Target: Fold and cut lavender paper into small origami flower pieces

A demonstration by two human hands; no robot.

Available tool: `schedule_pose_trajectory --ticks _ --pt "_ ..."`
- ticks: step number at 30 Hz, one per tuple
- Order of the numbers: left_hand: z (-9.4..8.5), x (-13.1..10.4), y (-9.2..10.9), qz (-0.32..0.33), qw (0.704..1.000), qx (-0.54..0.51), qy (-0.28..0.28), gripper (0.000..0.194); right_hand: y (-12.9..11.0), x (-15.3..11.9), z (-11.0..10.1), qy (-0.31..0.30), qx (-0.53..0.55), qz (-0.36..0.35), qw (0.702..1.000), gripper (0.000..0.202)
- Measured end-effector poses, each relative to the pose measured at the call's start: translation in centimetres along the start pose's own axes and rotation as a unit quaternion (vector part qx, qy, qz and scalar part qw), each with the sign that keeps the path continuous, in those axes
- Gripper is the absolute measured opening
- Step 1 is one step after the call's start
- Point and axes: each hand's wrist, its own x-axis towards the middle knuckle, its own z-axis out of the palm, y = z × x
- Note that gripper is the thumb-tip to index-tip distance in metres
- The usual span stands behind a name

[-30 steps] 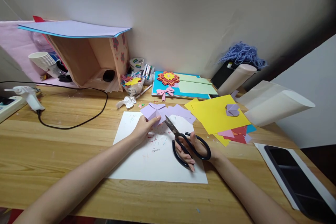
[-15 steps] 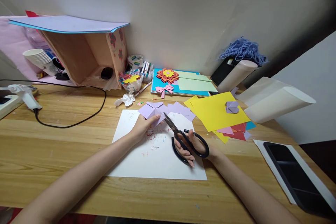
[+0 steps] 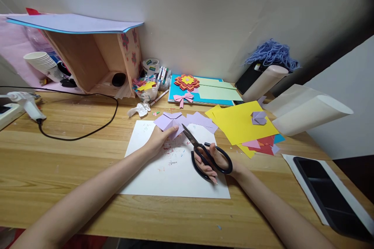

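My left hand [image 3: 157, 139] is closed on a folded lavender paper [image 3: 168, 121], its thumb flat on top near the lower corner. Black-handled scissors [image 3: 195, 141] sit in my right hand [image 3: 209, 163], with fingers through the loops. The blades look closed, and their tip points at the right edge of the folded paper; whether it touches I cannot tell. Flat lavender pieces [image 3: 202, 120] lie just to the right of the folded one. Under both hands is a white sheet [image 3: 175, 183] with coloured marks.
Yellow paper [image 3: 233, 126] with a folded lavender piece [image 3: 258, 118] and scraps lies at right, near a phone-like black slab [image 3: 324, 190]. Behind are a paper flower [image 3: 187, 82], a pink bow [image 3: 183, 99] and an open box [image 3: 96, 58]. A glue gun [image 3: 27, 105] and cable are left.
The view has shifted very slightly. Both hands, the folded paper and the scissors hold nearly the same position.
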Motion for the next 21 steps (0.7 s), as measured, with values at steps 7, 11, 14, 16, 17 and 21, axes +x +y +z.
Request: schedule_pose_trajectory --ticks 7,11,14,16,17,21 --pt "0.12 -0.08 0.09 0.032 0.999 0.018 -0.025 0.04 -0.31 0.16 0.2 -0.005 0.012 0.0 1.0 0.07" --pt "0.11 -0.07 0.08 0.034 0.999 0.009 -0.023 0.042 -0.34 0.25 0.19 -0.01 0.016 0.001 1.0 0.07" --pt "0.17 -0.05 0.07 0.032 0.999 0.0 -0.027 0.041 -0.25 0.32 0.13 -0.008 0.022 0.001 1.0 0.07" --pt "0.19 -0.03 0.04 0.03 0.999 -0.007 -0.024 0.041 -0.21 0.34 0.12 -0.011 0.023 0.005 1.0 0.07" --pt "0.19 -0.01 0.01 0.027 0.999 -0.011 -0.022 0.04 -0.22 0.34 0.13 -0.01 0.021 0.005 1.0 0.07" --pt "0.09 0.09 -0.16 0.015 1.0 -0.018 -0.019 0.037 -0.34 0.29 0.28 -0.001 0.011 0.0 1.0 0.07"
